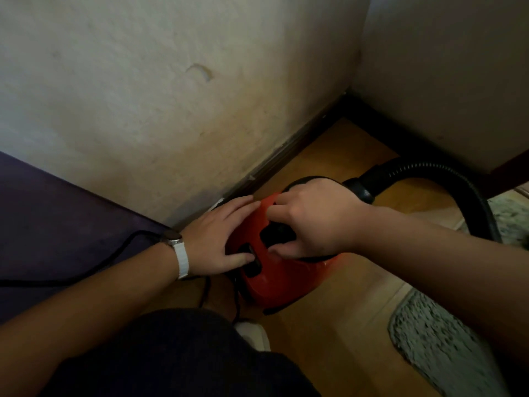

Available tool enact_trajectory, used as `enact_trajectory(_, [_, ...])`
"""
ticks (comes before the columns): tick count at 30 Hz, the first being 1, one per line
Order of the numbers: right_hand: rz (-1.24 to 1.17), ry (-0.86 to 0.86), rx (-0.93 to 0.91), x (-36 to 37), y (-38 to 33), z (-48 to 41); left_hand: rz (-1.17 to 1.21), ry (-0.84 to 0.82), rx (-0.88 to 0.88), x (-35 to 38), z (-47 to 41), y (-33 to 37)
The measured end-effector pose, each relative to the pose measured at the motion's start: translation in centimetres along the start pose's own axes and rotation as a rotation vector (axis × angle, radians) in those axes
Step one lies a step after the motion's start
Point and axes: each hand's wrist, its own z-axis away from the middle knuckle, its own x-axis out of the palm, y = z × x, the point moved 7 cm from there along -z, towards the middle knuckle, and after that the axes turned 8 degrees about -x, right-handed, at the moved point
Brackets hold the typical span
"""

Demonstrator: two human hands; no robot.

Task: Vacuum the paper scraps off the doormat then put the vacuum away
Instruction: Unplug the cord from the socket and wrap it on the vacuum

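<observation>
A person crouches on the wooden floor (329, 310) in a room corner, both hands on a red vacuum (274, 282) that sits close to the skirting of the far wall (143, 110). The left hand (220, 239), with a white watch strap (182, 260) at the wrist, lies flat along the machine's left flank. Its fingers (240, 203) are straight and released, and the thumb is down on a black button near the rear. The right hand (315, 219) arches over the top from the right, its fingers (282, 200) curled round the dark carrying handle and gripping it.

The black hose (429, 170) loops away to the right. A black cord (114, 253) trails left across a purple surface (43, 210). A grey shaggy doormat (435, 348) lies on the near right, apart from the machine. It is too blurred to show whether any scraps remain.

Judging by the thumb, the step in hand is working a switch or a cord control, though which one cannot be read. To do it well, the gripping hand should keep the body steady so that it does not roll or tip. The thumb should push straight down rather than sideways. The loose cord by the person's knee needs to stay clear of the wheels and the hose. If the machine is being parked here, the hose should be gathered in before the hands let go.
</observation>
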Motion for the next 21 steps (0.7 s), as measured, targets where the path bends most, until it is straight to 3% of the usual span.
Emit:
enact_trajectory(6, [0.02,0.048,0.014,-0.4,0.4,1.9,0.041,0.162,-0.025,-1.2,2.2,1.3])
enact_trajectory(17, [-0.085,0.001,0.096,-1.4,1.5,4.6,-0.089,0.166,-0.1,-3.6,2.2,2.7])
enact_trajectory(21, [-0.159,-0.057,0.19,-4.2,1.1,5.4,0.002,0.155,-0.271,-6.8,3.9,4.2])
